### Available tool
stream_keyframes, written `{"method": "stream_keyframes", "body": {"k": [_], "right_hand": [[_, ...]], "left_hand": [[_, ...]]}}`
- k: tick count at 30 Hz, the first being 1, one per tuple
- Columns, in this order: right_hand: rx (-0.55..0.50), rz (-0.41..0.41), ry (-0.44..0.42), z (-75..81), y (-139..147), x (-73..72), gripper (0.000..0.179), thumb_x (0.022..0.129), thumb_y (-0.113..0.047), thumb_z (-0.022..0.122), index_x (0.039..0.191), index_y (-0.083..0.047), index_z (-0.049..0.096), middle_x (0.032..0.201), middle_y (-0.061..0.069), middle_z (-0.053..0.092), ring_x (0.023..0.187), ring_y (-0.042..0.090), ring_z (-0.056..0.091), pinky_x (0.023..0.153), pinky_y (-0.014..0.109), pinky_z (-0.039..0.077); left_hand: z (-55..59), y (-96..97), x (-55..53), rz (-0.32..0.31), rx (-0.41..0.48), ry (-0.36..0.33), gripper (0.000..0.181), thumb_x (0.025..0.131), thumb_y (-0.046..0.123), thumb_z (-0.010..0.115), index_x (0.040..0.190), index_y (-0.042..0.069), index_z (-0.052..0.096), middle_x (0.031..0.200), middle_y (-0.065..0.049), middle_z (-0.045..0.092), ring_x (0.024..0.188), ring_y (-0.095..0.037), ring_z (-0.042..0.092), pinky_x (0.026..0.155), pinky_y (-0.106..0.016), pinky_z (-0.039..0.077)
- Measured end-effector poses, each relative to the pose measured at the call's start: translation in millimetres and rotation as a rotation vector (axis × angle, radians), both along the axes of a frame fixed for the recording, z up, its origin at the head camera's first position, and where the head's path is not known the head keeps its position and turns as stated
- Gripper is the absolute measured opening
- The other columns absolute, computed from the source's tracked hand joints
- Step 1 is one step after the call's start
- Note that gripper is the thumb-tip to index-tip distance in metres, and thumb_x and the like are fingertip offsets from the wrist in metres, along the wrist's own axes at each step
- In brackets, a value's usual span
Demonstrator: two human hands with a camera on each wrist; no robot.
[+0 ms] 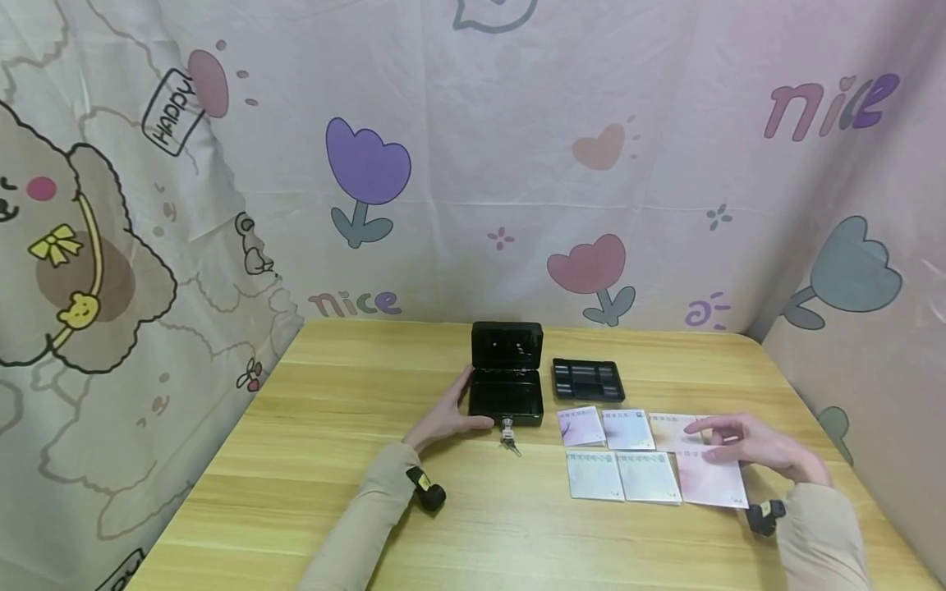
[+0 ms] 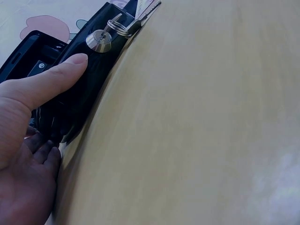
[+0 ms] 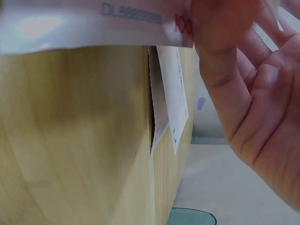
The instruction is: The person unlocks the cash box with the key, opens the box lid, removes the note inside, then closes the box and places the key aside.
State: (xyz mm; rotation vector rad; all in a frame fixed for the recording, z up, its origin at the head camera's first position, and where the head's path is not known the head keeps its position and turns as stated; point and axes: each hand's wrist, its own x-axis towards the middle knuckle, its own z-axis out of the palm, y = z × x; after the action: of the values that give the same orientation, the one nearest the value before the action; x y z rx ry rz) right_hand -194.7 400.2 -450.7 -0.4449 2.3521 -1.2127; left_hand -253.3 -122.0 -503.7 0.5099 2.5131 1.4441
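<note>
A black cash box (image 1: pixel 506 396) stands on the table with its lid up and keys (image 1: pixel 508 443) hanging from its front lock (image 2: pixel 99 41). My left hand (image 1: pixel 446 414) holds its left front corner, thumb along the front, fingers at the side and partly hidden. On the right, my right hand (image 1: pixel 757 447) has its thumb on a pink banknote (image 1: pixel 712 480) marked 100, whose near edge is off the table in the right wrist view. The fingers reach over a beige banknote pile (image 1: pixel 668 427); their hold underneath is partly hidden.
A black compartment tray (image 1: pixel 589 381) lies right of the cash box. Below it are a purple pile (image 1: pixel 580 427), a blue pile (image 1: pixel 628 430) and two pale green piles (image 1: pixel 594 476) of banknotes. Printed cloth (image 1: pixel 458 164) hangs behind the wooden table (image 1: pixel 355 369).
</note>
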Motion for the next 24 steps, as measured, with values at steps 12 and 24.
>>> {"method": "stream_keyframes", "body": {"k": [12, 24], "right_hand": [[0.006, 0.022, 0.061, -5.9, -3.1, -0.6, 0.048, 0.090, -0.009, 0.071, 0.131, 0.010, 0.054, 0.072, -0.010, 0.047, 0.060, 0.000, 0.044, 0.047, 0.023, 0.039], [0.092, -0.026, 0.081, -6.0, -8.0, -0.1, 0.059, 0.086, -0.012, 0.076, 0.134, 0.013, 0.051, 0.076, -0.005, 0.053, 0.059, 0.001, 0.044, 0.047, 0.018, 0.037]], "left_hand": [[1.3, 0.0, 0.3, 0.000, -0.010, 0.001, 0.116, 0.080, 0.035, 0.085, 0.164, 0.018, 0.007, 0.172, -0.007, 0.005, 0.157, -0.036, 0.013, 0.127, -0.059, 0.015], [2.5, 0.4, 0.4, -0.003, -0.010, 0.004, 0.117, 0.080, 0.034, 0.085, 0.164, 0.017, 0.006, 0.172, -0.008, 0.005, 0.157, -0.036, 0.012, 0.127, -0.058, 0.015]]}}
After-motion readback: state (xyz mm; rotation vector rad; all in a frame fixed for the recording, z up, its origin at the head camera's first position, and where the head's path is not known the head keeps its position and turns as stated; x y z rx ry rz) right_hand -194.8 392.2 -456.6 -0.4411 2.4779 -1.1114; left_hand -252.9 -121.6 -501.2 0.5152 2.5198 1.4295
